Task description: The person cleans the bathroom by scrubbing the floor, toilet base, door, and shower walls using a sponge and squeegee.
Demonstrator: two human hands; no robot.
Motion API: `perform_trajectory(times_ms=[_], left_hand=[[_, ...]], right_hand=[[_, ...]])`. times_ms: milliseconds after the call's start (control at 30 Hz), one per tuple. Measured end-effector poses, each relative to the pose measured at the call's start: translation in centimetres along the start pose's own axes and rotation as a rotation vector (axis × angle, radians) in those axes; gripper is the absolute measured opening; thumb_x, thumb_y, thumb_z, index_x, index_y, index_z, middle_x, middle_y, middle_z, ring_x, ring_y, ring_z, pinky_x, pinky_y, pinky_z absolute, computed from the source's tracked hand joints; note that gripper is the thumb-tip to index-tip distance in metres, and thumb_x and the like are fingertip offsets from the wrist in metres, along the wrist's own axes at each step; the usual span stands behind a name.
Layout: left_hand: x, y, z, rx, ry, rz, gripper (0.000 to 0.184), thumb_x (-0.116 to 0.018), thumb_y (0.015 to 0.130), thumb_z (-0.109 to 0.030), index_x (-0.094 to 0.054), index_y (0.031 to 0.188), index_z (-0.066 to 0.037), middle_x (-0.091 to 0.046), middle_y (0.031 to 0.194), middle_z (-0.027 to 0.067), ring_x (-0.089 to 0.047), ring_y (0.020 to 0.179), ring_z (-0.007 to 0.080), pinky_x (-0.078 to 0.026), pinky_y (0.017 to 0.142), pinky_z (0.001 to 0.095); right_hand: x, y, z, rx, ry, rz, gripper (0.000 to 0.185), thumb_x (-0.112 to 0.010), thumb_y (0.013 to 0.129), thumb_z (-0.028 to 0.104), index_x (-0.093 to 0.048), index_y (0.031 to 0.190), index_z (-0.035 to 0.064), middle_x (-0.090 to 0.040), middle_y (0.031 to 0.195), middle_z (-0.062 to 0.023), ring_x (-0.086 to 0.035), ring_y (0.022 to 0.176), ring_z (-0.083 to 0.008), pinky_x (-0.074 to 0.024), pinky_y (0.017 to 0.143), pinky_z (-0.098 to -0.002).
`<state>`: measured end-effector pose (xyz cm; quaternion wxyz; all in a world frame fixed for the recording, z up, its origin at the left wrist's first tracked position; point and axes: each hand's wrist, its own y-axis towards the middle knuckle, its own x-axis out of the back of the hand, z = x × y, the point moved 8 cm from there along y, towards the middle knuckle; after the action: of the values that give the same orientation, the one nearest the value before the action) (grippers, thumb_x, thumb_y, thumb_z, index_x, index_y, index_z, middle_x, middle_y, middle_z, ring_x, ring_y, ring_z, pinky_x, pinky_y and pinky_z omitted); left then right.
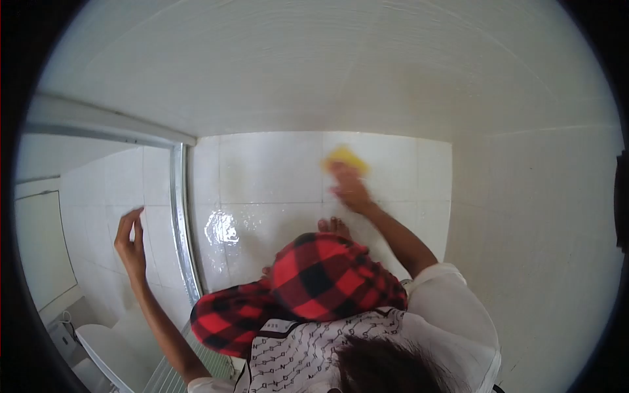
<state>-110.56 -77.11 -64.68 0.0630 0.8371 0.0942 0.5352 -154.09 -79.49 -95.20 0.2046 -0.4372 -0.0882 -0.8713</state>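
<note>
White and rectangular, a flat panel (44,239) stood at the far left of the frame, with a glossy white fixture with a curved edge (108,350) at the lower left. Above that fixture the left hand (133,241) was raised, empty, its fingers bent and its thumb slightly apart from them. Just right of it, a silver metal rail (180,216) ran down along the pale, square-tiled floor (268,167), which shone wet left of centre. Red-and-black checked trousers (327,275) covered the bent legs in the lower middle, and a bare foot (334,226) showed just above the knee. Upper right of the foot, a flat yellow sponge or cloth (356,159) lay on the tiles, near the upper wall. The right hand (350,188) had its fingers over it; blur hid whether they clamped it or pressed flat. A smooth, pale wall (537,262) filled the right side.
</note>
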Motion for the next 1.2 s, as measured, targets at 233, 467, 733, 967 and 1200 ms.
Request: perform_trajectory(times_ms=[233,467,733,967,1200], left_hand=[[-5.8,4.2,-8.6,-0.164,-0.05,0.219,0.019,-0.054,0.082,0.001,-0.064,0.098,-0.002,-0.064,0.089,0.0108,-0.06,0.083,0.0201,-0.045,0.077,0.0317],[-12.1,8.1,-23.3,-0.731,-0.011,0.472,0.025,-0.058,0.066,0.003,-0.064,0.089,-0.004,-0.064,0.086,0.0086,-0.059,0.078,0.0254,-0.044,0.073,0.0342],[-15.2,4.6,-28.1,-0.793,-0.13,0.736,0.02,-0.056,0.074,0.002,-0.064,0.091,-0.004,-0.065,0.079,0.0072,-0.06,0.072,0.0244,-0.043,0.068,0.0348],[-12.0,6.7,-23.1,-0.635,-0.031,0.668,0.014,-0.056,0.079,-0.002,-0.064,0.091,-0.001,-0.065,0.087,0.01,-0.06,0.082,0.0247,-0.045,0.077,0.0333],[-5.3,4.9,-13.4,-0.16,-0.112,0.563,0.02,-0.051,0.09,-0.012,-0.063,0.099,0.001,-0.065,0.084,0.0112,-0.061,0.084,0.0181,-0.044,0.079,0.0303]], right_hand=[[9.0,-5.5,-12.7,-0.54,-0.397,-0.56,0.072,-0.059,0.081,0.032,-0.026,0.136,0.0012,-0.03,0.139,-0.0178,-0.026,0.129,-0.0346,-0.0203,0.103,-0.0476],[2.9,-27.6,-6.2,-0.607,-0.157,-0.086,0.081,-0.063,0.077,0.035,-0.021,0.138,0.0033,-0.024,0.143,-0.0174,-0.02,0.131,-0.0365,-0.0156,0.104,-0.0528],[12.3,-7.7,-10.9,-0.58,-0.251,-0.552,0.069,-0.058,0.081,0.038,-0.03,0.134,0.0017,-0.03,0.138,-0.0179,-0.028,0.128,-0.0354,-0.0205,0.102,-0.0496],[6.7,-36.7,-2.3,-1.098,-0.197,-0.517,0.077,-0.066,0.076,0.02,-0.024,0.138,0.0044,-0.025,0.143,-0.0169,-0.02,0.133,-0.0325,-0.013,0.106,-0.0499],[2.3,-46.2,-3.2,-2.643,-0.274,-1.039,0.084,-0.03,0.084,0.064,-0.015,0.141,0.0038,-0.014,0.146,-0.0167,-0.015,0.134,-0.0343,-0.012,0.101,-0.0593]])
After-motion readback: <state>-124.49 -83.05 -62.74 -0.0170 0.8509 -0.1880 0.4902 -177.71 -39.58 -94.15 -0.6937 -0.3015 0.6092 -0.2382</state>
